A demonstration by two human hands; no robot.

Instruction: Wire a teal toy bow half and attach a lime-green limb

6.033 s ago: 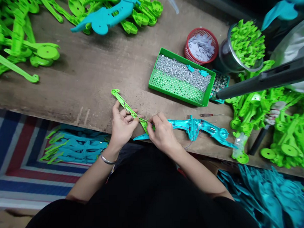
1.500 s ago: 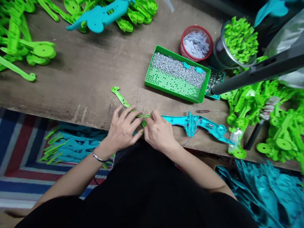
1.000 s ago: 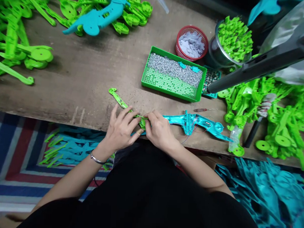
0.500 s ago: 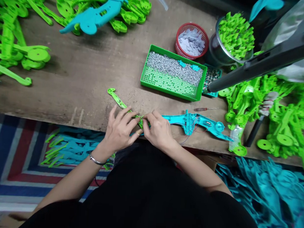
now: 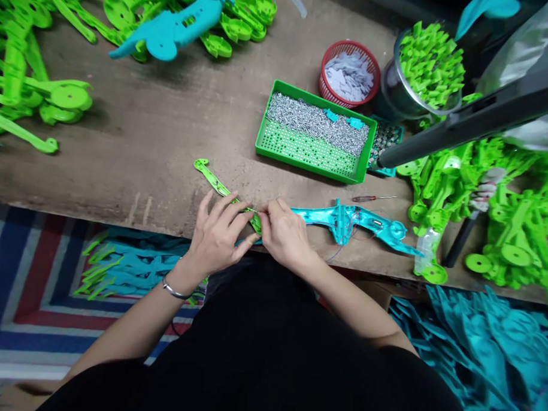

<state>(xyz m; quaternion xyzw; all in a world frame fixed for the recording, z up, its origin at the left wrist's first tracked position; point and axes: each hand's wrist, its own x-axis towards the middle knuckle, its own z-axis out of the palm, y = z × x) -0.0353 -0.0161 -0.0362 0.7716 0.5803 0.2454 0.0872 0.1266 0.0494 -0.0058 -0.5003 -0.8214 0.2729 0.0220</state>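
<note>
A long, narrow green plastic arm (image 5: 215,182) with a hollow inner side lies slantwise near the bench edge. My left hand (image 5: 216,233) rests over its lower part, fingers spread along it and thumb on the near side, holding it against the bench. At the arm's lower end my right hand (image 5: 284,233) is closed in a pinch. A thin, pale strand shows at its fingertips, too small to name. Just right of that hand lies a blue plastic shell (image 5: 321,217) with thin red and dark wires in it; its left end is hidden behind my hands.
Beyond my hands stands a green perforated tray (image 5: 302,163) of small metal pieces. Behind it are a red basket (image 5: 323,87) and a metal pot (image 5: 390,83) of green pieces. A screwdriver (image 5: 364,199) lies near the shell. A dark bar (image 5: 438,132) slants in from the right.
My right fingertips have shifted very slightly away from the green arm's end, showing more of it. The view has moved a little. My left hand stays in place.
</note>
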